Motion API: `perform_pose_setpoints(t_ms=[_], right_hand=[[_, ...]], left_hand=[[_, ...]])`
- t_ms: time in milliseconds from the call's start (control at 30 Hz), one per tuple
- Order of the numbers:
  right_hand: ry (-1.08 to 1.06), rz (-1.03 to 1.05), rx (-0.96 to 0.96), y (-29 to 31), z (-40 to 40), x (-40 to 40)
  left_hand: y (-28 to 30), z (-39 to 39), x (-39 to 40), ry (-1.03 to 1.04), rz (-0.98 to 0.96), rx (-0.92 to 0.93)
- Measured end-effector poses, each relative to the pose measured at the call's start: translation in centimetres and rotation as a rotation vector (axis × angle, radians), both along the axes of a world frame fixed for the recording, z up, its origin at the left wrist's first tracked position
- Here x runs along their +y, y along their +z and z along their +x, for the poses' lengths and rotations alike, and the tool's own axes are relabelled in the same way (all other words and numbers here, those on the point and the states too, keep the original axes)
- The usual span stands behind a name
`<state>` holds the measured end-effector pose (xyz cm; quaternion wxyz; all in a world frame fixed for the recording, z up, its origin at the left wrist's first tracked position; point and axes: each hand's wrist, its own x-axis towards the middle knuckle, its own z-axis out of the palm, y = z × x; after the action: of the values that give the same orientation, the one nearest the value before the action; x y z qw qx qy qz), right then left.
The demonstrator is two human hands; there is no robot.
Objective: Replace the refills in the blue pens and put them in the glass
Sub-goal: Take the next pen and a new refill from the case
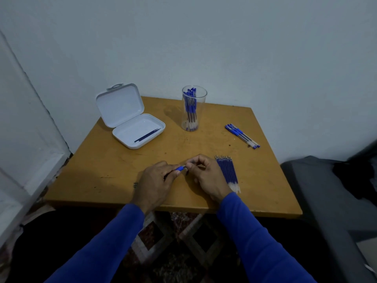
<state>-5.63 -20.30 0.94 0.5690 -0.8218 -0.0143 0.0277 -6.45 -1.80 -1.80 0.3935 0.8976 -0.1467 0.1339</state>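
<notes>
over table (114, 170), both hands pinch pen (180, 168).

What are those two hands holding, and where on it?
A blue pen: the left hand grips its barrel, the right hand pinches its tip end.

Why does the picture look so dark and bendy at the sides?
Head view: the light is dim and bluish, so colours look dull; the glass throws a soft shadow to its left on the table. The wide lens curves the wall edges, and the hands' corners stay darkest near the bottom.
</notes>
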Motion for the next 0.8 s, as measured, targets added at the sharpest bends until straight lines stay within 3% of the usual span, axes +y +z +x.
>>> perform_pose_setpoints(t_ms=[167,300,467,600,800], right_hand=[[-0.12,0.184,0.045,0.2,-0.1,-0.6],[-0.309,-0.066,0.027,-0.6,0.3,0.5],[-0.323,-0.312,0.047,0.0,0.9,1.5],[-0.325,-0.363,0.046,0.3,1.0,1.7],[-0.307,-0.281,0.064,0.2,0.8,1.5]], left_hand=[[0.1,0.0,-0.1,0.009,-0.026,0.01],[0.1,-0.1,-0.1,0.017,-0.036,0.016],[0.4,-0.2,-0.1,0.028,-0.037,0.035],[0.4,-0.2,-0.1,0.03,-0.029,0.035],[0.4,-0.2,-0.1,0.026,-0.047,0.033]])
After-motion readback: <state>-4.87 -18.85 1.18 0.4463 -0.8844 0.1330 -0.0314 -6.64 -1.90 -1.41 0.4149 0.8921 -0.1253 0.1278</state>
